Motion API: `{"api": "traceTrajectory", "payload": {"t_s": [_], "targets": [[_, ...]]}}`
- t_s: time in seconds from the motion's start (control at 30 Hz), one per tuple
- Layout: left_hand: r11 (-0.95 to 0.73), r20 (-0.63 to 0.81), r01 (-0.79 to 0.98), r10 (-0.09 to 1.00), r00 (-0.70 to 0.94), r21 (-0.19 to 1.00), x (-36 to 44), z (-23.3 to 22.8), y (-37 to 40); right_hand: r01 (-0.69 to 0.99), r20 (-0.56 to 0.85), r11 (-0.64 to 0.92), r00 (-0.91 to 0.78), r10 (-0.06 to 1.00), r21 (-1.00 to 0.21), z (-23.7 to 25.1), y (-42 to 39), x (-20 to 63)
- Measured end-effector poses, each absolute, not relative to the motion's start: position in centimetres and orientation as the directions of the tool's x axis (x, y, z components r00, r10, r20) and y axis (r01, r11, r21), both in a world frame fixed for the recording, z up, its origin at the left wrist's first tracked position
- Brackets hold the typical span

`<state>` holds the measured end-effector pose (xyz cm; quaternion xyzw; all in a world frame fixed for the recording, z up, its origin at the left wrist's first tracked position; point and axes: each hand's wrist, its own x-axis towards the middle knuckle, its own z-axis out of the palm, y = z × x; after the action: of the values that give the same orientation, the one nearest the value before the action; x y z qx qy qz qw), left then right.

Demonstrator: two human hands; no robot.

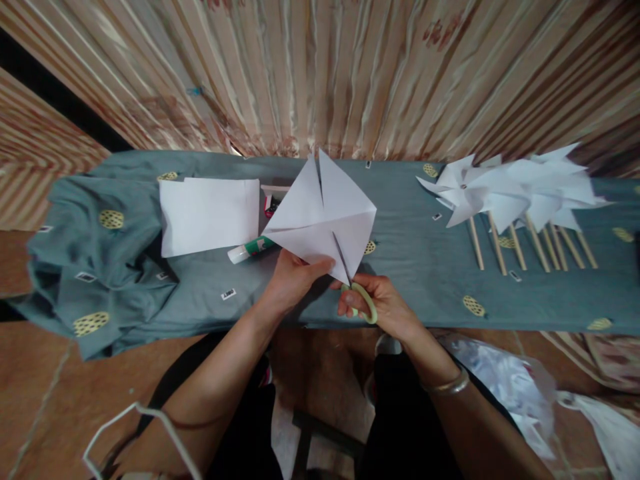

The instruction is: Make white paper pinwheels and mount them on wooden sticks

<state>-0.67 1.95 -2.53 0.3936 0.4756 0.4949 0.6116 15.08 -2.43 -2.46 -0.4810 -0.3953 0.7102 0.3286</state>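
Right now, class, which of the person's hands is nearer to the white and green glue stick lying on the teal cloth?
Left. The left hand grips the folded white paper sheet just right of the glue stick; the right hand, holding green-handled scissors, is farther right.

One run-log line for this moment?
left hand: holds paper square | right hand: scissors cutting in | glue stick behind | pinwheels right

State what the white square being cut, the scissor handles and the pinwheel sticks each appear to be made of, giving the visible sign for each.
White square: thin matt paper, judging by its sharp creases and cut slits. Scissor handles: probably smooth pale-green plastic, given the even colour and rounded loop. Pinwheel sticks: likely bare wood, tan, straight and unpainted, though too small to be sure.
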Motion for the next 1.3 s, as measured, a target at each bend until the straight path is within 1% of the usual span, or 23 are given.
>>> {"api": "traceTrajectory", "payload": {"t_s": [0.17, 0.3, 0.47, 0.93, 1.17, 1.3], "targets": [[0.198, -0.179, -0.198, 0.978, 0.111, 0.960, -0.8, -2.9, 1.7, -0.082, -0.414, -0.455, -0.300, 0.859, -0.887, -2.7, -2.4, 15.2], [0.194, -0.176, -0.188, 0.979, 0.105, 0.963, -0.7, -2.9, 1.7, -0.071, -0.405, -0.445, -0.304, 0.862, -0.893, -3.0, -2.5, 15.2], [0.209, -0.194, -0.220, 0.977, 0.091, 0.953, -0.6, -2.7, 1.7, -0.071, -0.404, -0.446, -0.317, 0.858, -0.892, -3.4, -2.5, 15.3], [0.210, -0.190, -0.210, 0.975, 0.112, 0.955, -0.7, -3.0, 1.8, -0.094, -0.398, -0.438, -0.281, 0.873, -0.894, -3.5, -2.6, 15.0], [0.228, -0.217, -0.230, 0.973, 0.073, 0.946, -0.4, -2.6, 1.8, -0.131, -0.443, -0.483, -0.251, 0.861, -0.866, -3.2, -2.5, 14.7], [0.234, -0.222, -0.229, 0.972, 0.079, 0.945, -0.4, -2.6, 1.8, -0.147, -0.460, -0.502, -0.248, 0.853, -0.852, -3.1, -2.4, 14.6]]}}
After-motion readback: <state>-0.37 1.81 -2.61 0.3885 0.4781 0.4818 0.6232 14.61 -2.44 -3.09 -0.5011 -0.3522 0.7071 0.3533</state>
